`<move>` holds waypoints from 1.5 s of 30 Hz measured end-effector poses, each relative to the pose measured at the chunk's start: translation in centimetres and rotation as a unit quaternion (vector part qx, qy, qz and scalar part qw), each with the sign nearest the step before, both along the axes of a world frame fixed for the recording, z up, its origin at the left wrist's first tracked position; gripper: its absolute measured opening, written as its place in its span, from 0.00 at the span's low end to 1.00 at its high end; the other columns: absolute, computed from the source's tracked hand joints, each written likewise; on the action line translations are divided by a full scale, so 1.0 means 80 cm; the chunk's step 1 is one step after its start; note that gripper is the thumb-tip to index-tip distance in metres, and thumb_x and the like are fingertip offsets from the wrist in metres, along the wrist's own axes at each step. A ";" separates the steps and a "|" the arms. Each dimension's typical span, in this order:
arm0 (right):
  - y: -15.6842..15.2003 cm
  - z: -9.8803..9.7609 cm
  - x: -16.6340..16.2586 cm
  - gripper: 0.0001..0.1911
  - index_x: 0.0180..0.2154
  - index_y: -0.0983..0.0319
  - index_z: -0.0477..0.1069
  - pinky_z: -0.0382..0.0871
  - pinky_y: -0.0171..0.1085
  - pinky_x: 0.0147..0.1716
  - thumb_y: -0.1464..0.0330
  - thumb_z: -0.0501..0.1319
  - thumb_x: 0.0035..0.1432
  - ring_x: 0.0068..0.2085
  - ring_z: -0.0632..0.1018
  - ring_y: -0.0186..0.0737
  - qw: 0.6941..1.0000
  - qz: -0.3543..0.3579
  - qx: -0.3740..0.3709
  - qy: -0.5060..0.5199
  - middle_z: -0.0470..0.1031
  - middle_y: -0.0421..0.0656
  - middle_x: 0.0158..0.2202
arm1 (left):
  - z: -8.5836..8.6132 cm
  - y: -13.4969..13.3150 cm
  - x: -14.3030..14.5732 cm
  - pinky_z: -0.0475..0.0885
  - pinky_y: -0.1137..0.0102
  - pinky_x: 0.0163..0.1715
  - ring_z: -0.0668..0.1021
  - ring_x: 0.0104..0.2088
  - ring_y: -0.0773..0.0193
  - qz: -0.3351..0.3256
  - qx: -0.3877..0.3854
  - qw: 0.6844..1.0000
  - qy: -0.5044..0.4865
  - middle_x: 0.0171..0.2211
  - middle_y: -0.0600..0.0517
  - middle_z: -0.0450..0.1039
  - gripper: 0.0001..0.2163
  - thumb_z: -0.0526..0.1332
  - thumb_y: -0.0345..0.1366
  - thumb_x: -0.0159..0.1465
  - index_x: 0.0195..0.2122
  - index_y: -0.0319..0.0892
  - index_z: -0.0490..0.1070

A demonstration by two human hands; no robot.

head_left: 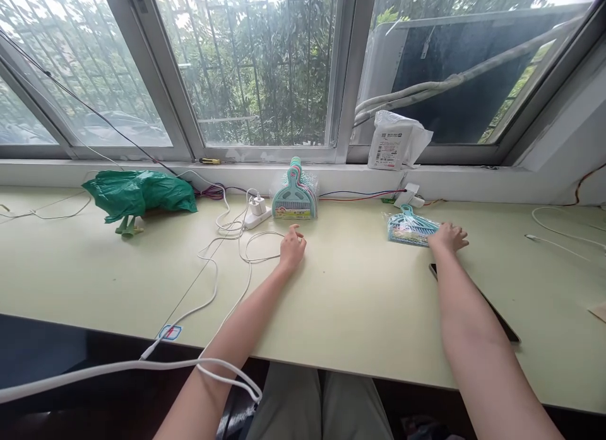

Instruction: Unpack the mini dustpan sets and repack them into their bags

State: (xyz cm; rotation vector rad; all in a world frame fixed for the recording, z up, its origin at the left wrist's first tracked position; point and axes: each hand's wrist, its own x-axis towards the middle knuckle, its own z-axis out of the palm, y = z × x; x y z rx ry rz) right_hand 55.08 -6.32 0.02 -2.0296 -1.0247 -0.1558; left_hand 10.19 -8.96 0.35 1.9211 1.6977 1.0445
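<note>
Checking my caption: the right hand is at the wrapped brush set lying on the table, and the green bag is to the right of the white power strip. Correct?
Not quite: in the head view, the green bag is to the left of the white power strip. The right hand is at the wrapped brush set, as you say.

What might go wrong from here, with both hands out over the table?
The standing dustpan-and-brush pack might tip if the left hand, close in front, bumps it. The white cable crossing the left forearm may snag. The right forearm may nudge the dark flat object beneath it.
</note>
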 end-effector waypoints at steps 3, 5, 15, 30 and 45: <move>0.007 0.015 -0.047 0.25 0.54 0.61 0.70 0.56 0.61 0.55 0.74 0.55 0.53 0.62 0.63 0.63 0.997 -0.068 0.037 -0.019 0.64 0.63 0.60 | 0.000 0.002 0.002 0.68 0.60 0.50 0.76 0.50 0.55 -0.008 0.000 1.000 0.004 0.45 0.48 0.77 0.17 0.53 0.30 0.65 0.55 0.47 0.58; 0.016 0.028 -0.095 0.25 0.55 0.60 0.68 0.55 0.58 0.57 0.74 0.51 0.56 0.63 0.62 0.58 0.995 -0.038 0.080 -0.051 0.65 0.57 0.61 | -0.001 0.003 0.002 0.68 0.59 0.50 0.76 0.50 0.54 -0.008 0.000 1.000 0.005 0.44 0.48 0.77 0.16 0.53 0.30 0.65 0.54 0.47 0.60; 0.073 0.003 -0.372 0.17 0.52 0.59 0.65 0.58 0.48 0.52 0.63 0.58 0.62 0.56 0.69 0.52 0.960 0.279 -0.009 0.009 0.73 0.51 0.54 | 0.003 0.000 0.001 0.67 0.61 0.50 0.77 0.48 0.57 -0.001 0.011 1.000 0.020 0.42 0.49 0.78 0.13 0.53 0.30 0.66 0.52 0.44 0.63; 0.100 -0.023 -0.403 0.15 0.41 0.57 0.68 0.60 0.49 0.53 0.62 0.67 0.52 0.54 0.74 0.49 0.959 0.257 -0.075 0.091 0.78 0.45 0.49 | 0.002 0.005 0.003 0.67 0.63 0.47 0.79 0.43 0.57 -0.006 0.002 1.000 0.015 0.40 0.49 0.79 0.11 0.53 0.30 0.66 0.48 0.44 0.66; 0.078 -0.030 -0.408 0.08 0.38 0.59 0.72 0.68 0.42 0.45 0.67 0.60 0.54 0.40 0.78 0.44 0.910 0.361 0.002 0.205 0.80 0.45 0.40 | -0.002 0.004 0.001 0.67 0.58 0.52 0.76 0.49 0.55 0.005 0.067 0.996 -0.056 0.46 0.46 0.76 0.19 0.55 0.27 0.63 0.55 0.43 0.58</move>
